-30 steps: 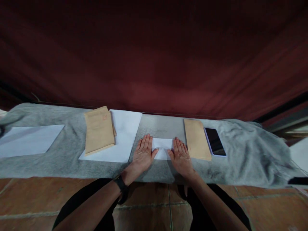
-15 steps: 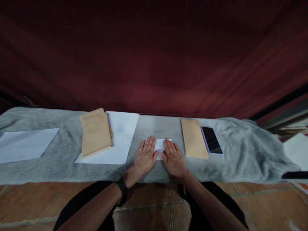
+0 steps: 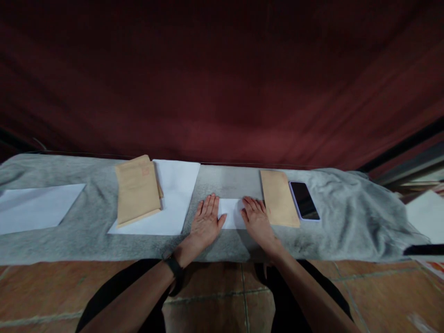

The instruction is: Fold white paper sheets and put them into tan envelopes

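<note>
A small white paper (image 3: 229, 214) lies flat on the grey cloth (image 3: 229, 180) in front of me. My left hand (image 3: 206, 222) rests palm down at its left edge, fingers stretched out and the thumb on the paper. At the right end of the paper is my right hand (image 3: 257, 221), palm down with slightly bent, spread fingers, its fingertips close to a brown envelope (image 3: 281, 199). Neither hand grips anything. Part of the paper's right end is hidden under the right hand.
Several brown envelopes (image 3: 138, 192) lie on white sheets (image 3: 178, 194) to the left. Another white sheet (image 3: 38, 208) is at the far left. Beside the right envelope lies a phone (image 3: 305, 201). A white sheet (image 3: 428, 216) shows at the far right, and a dark red surface (image 3: 222, 101) stands behind.
Both hands have moved apart, the right one further right toward the envelope and the left one slightly left. More of the small white paper now shows between them.
</note>
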The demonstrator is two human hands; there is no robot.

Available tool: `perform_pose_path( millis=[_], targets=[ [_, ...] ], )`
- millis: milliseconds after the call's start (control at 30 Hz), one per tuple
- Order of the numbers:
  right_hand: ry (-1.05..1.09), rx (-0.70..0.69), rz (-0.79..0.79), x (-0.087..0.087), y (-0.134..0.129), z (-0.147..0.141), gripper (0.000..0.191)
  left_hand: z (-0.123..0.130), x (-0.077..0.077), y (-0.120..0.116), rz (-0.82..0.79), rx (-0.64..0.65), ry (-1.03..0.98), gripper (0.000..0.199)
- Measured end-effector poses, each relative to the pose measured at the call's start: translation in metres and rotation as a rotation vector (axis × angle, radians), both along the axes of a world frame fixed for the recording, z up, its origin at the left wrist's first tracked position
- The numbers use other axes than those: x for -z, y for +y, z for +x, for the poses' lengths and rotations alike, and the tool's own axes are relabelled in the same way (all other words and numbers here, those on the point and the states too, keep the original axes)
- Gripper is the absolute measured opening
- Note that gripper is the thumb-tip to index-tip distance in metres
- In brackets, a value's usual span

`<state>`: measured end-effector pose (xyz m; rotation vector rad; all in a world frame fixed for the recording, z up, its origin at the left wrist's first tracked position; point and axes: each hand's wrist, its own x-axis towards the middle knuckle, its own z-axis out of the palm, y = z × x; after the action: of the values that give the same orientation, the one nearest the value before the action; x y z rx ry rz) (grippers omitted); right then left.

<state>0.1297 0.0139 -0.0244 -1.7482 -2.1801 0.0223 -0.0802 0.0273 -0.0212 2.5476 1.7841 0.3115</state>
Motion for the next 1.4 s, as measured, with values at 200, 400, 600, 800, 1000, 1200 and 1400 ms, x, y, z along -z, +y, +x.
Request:
perform_pose_path(
  millis=[200, 400, 600, 800, 1000, 1200, 1400],
  targets=[
    [0.021, 0.036, -0.052, -0.009, 0.02, 0.002, 0.035, 0.001, -0.005, 0.001, -0.02, 0.031, 0.047, 0.064],
    [0.056, 0.096, -0.102, -0.008, 0.031, 0.001, 0.03, 0.0, -0.003, 0.003, -0.03, 0.053, 0.039, 0.063],
    [0.108, 0.134, -0.141, -0.008, 0.038, 0.002, 0.029, 0.003, -0.004, 0.001, -0.006, 0.16, -0.03, 0.058],
    [0.139, 0.148, -0.166, -0.011, 0.039, 0.002, 0.028, 0.012, -0.009, -0.006, -0.075, 0.363, -0.078, 0.059],
    [0.126, 0.164, -0.161, -0.013, 0.036, 0.0, 0.029, 0.008, -0.007, -0.003, -0.08, 0.334, -0.056, 0.064],
    [0.09, 0.172, -0.09, -0.013, 0.033, 0.0, 0.03, 0.004, -0.006, 0.0, -0.035, 0.331, -0.065, 0.068],
    [0.146, 0.052, 0.073, -0.008, 0.019, -0.016, 0.037, 0.004, -0.002, -0.002, 0.007, 0.341, -0.053, 0.061]
  ],
)
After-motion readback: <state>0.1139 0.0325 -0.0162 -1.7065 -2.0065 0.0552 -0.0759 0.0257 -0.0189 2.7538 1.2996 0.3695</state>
